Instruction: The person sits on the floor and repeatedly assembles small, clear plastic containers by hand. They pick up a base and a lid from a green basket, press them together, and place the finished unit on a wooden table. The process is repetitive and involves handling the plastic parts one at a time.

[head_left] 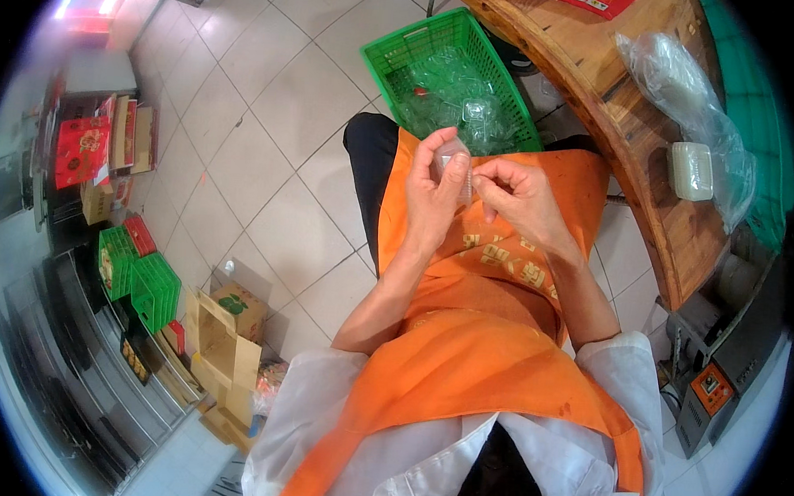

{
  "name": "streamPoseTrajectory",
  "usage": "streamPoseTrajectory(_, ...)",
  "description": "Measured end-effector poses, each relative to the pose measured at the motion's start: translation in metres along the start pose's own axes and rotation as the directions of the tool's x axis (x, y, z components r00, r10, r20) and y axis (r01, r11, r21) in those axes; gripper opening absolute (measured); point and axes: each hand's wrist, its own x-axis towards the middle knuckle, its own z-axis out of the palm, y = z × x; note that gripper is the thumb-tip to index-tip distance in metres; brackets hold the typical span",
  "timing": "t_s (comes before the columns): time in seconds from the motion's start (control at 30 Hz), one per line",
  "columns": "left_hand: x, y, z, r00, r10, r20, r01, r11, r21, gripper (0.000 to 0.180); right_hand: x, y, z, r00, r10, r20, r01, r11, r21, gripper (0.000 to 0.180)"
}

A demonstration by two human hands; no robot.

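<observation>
My left hand is closed around a small clear plastic tray with ribbed sides, held upright above my lap; it may be a stack of several. At its right side my right hand has curled fingers, with thumb and fingertips pinched close to the tray's edge. Whatever lies between those fingertips is too small to make out. Just beyond my hands, a green plastic basket on the floor holds a heap of clear plastic trays.
A wooden table curves along the right, bearing a clear plastic bag and a wrapped stack of white trays. To the left are an open cardboard box, green crates, red boxes and a metal rack.
</observation>
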Motion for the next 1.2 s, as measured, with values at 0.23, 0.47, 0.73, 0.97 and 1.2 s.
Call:
streamPoseTrajectory(0.23,-0.002,0.003,0.001,0.995,-0.083,0.055,0.089,0.99,-0.114,0.034,-0.004,-0.005,0.002,0.999,0.045,-0.011,-0.044,0.996,0.073,0.014)
streamPoseTrajectory(0.47,-0.002,0.001,0.002,0.987,-0.115,0.115,0.138,0.967,-0.213,0.035,-0.002,0.001,-0.002,0.998,0.055,-0.001,-0.054,0.986,0.159,0.012)
streamPoseTrajectory(0.73,-0.002,0.002,0.002,0.985,-0.122,0.125,0.153,0.946,-0.287,0.036,-0.003,0.003,-0.003,0.997,0.073,0.015,-0.074,0.98,0.186,0.015)
streamPoseTrajectory(0.97,-0.003,0.001,0.003,0.991,-0.104,0.086,0.121,0.968,-0.221,0.036,-0.003,-0.001,0.005,0.999,0.018,-0.028,-0.013,0.989,0.15,0.008)
streamPoseTrajectory(1.2,-0.005,0.002,0.005,0.986,-0.109,0.127,0.143,0.941,-0.305,0.035,-0.001,-0.003,0.004,0.999,0.033,-0.044,-0.026,0.986,0.163,0.005)
